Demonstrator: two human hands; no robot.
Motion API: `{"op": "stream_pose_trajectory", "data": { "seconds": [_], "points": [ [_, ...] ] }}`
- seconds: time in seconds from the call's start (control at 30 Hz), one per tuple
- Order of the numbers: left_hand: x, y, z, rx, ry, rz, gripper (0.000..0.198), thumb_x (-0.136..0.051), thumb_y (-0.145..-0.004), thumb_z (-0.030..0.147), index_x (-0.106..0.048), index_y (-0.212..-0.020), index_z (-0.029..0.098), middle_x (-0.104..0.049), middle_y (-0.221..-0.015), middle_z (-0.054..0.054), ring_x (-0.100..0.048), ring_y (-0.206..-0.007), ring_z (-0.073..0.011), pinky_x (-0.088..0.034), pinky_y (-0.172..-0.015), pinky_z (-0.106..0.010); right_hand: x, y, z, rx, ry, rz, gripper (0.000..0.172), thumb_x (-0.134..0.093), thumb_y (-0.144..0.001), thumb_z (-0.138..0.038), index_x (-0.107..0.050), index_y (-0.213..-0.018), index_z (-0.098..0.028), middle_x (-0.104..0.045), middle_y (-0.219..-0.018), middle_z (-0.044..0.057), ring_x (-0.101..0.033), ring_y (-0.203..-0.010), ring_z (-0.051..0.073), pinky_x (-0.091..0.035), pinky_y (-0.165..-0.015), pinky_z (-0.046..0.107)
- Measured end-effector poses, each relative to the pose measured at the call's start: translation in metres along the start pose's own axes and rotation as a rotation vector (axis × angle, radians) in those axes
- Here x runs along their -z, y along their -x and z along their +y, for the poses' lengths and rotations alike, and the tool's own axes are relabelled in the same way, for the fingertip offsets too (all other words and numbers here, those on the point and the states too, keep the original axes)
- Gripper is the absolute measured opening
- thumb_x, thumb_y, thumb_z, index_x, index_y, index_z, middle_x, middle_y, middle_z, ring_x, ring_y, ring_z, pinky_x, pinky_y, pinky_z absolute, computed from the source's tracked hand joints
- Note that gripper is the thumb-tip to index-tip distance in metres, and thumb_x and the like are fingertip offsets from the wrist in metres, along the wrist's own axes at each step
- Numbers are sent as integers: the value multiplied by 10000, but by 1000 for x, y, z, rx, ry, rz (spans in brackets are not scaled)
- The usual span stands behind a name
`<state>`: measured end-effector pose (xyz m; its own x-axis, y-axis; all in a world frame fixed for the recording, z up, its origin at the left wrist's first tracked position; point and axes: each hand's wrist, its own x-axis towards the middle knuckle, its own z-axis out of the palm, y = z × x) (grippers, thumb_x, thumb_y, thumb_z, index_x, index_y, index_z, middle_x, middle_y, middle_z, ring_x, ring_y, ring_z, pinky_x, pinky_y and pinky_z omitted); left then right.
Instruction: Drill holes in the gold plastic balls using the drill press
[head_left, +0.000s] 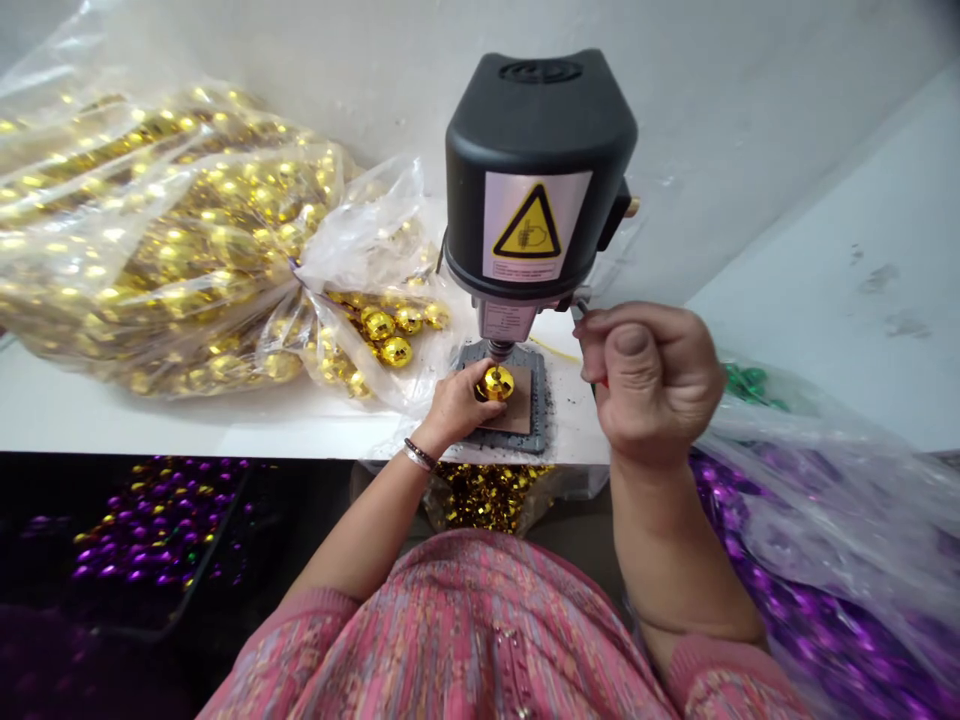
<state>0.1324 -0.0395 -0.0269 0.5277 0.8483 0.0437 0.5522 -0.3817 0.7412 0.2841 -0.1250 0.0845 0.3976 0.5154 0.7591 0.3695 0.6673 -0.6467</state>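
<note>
My left hand [454,405] grips a shiny gold ball [498,383] between thumb and fingers. The ball sits on a brown board [519,405] over the base plate of a small black drill press [541,150]. Just above the ball is the drill chuck [499,348], with the bit at or touching the ball's top; whether it has entered the ball I cannot tell. My right hand [656,375] is closed around the feed lever [582,305] at the press's right side, most of the lever hidden by the fingers.
A big clear bag of gold balls [187,250] lies left, with loose gold balls [396,350] at its mouth. Gold pieces [491,497] fill a bag below the table edge. Purple balls [840,620] lie bagged at right, green ones [750,383] above. Dark shavings surround the base.
</note>
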Motion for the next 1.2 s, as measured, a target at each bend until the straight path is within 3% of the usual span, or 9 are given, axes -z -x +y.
{"op": "stream_pose_trajectory", "data": {
  "seconds": [0.27,0.67,1.03,1.2],
  "points": [
    [-1,1,0,18,39,14,615,-804,-689,215,-665,-1288,238,-761,-1134,-49,-674,-1020,-256,-518,-943,-372,-1,11,20,125,-58,48,177,-516,-949,-314,-685,-965,-266,-513,-601,-50,-484,-529,28,-556,-728,259],
    [-1,2,1,25,-38,-5,643,-787,-730,280,-623,-1351,244,-757,-1114,-53,-674,-1003,-272,-515,-911,-385,-4,19,30,255,-73,89,159,-493,-948,-316,-642,-973,-268,-478,-564,-56,-475,-496,68,-575,-736,349],
    [-2,2,-1,15,-40,16,621,-796,-721,282,-648,-1322,254,-757,-1111,-49,-665,-1030,-280,-509,-931,-391,-6,29,40,259,-89,107,162,-519,-931,-362,-620,-874,-248,-428,-490,-75,-445,-455,70,-559,-742,367],
    [-3,2,-3,11,13,12,652,-802,-711,264,-634,-1341,235,-752,-1134,-67,-672,-1038,-283,-510,-937,-397,-11,11,24,238,-111,138,203,-496,-950,-375,-614,-861,-236,-425,-511,-68,-422,-456,49,-532,-669,307]
  ]
}}
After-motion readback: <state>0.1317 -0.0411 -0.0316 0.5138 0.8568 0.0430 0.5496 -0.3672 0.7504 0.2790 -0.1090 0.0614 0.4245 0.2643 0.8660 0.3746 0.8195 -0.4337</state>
